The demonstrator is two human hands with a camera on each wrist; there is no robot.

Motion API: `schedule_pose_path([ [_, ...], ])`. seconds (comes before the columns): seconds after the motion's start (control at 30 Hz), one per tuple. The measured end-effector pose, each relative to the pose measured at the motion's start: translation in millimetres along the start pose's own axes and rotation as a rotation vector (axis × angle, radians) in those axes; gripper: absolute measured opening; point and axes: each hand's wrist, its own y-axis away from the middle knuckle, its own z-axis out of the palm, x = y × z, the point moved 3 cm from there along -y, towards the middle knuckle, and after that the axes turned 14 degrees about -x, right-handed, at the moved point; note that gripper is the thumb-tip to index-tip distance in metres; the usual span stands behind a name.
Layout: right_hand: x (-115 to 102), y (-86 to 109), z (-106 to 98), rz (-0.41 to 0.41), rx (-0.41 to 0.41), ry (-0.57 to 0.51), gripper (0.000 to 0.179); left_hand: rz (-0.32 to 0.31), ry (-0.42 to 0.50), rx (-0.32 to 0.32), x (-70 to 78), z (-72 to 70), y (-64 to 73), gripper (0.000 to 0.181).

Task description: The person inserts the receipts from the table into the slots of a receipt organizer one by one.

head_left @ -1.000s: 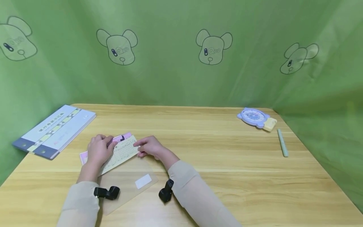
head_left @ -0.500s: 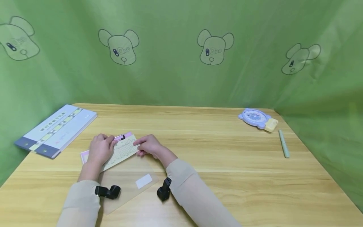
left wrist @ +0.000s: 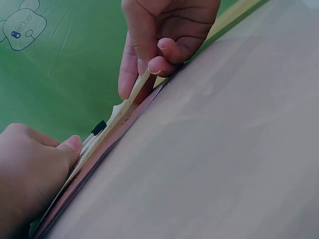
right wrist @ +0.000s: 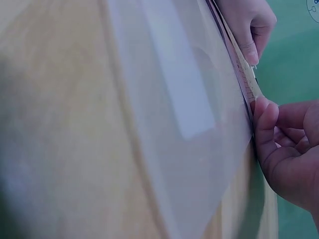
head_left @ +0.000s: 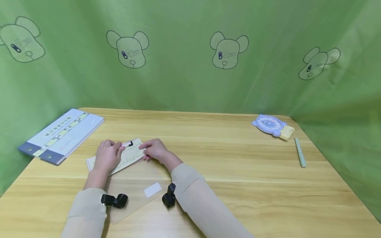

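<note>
A cream sheet of paper (head_left: 132, 155) printed with a grid lies over a pink clipboard (left wrist: 114, 133). My right hand (head_left: 154, 149) pinches the paper's right edge between thumb and fingers; the left wrist view shows that edge lifted a little off the board. At the upper edge, my left hand (head_left: 107, 157) grips the metal clip (head_left: 130, 143), its thumb against the black-tipped lever. Below the clipboard, toward me, spreads a translucent plastic sheet (head_left: 128, 201) bearing a white label (head_left: 152, 190). My left hand and wrist hide the paper's left part.
A blue-and-white binder (head_left: 61, 135) lies at the table's left edge. At the back right are a round blue dial with ears (head_left: 269, 124), a pale yellow block (head_left: 287, 133) and a light green pen (head_left: 300, 153). A green curtain (head_left: 184, 82) surrounds the table.
The paper has slid up and left over the clipboard, covering the pink strip by the clip. My right hand moved with it; my left hand stays at the clip. The head view has turned slightly left.
</note>
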Motion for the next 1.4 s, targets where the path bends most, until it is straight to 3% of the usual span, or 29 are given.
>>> schedule_pose_path([
  [0.6, 1, 2.6, 1, -0.052, 0.008, 0.001, 0.023, -0.027, 0.023, -0.040, 3.6, -2.3, 0.3, 0.033],
  [0.8, 9, 13.0, -2, -0.076, -0.023, -0.027, 0.015, -0.056, 0.060, -0.039, 4.8, -1.6, 0.6, 0.035],
  [1.0, 10, 29.9, -4, -0.080, -0.064, 0.066, 0.012, -0.084, 0.092, -0.042, 4.7, -3.5, 0.4, 0.036],
  [1.2, 9, 42.9, -7, -0.070, -0.086, 0.169, 0.011, -0.113, 0.087, -0.121, 7.3, -8.2, -2.2, 0.037],
  [1.4, 10, 49.3, -9, -0.071, -0.118, 0.223, 0.015, -0.119, 0.090, -0.283, 6.9, -18.0, -6.6, 0.036],
])
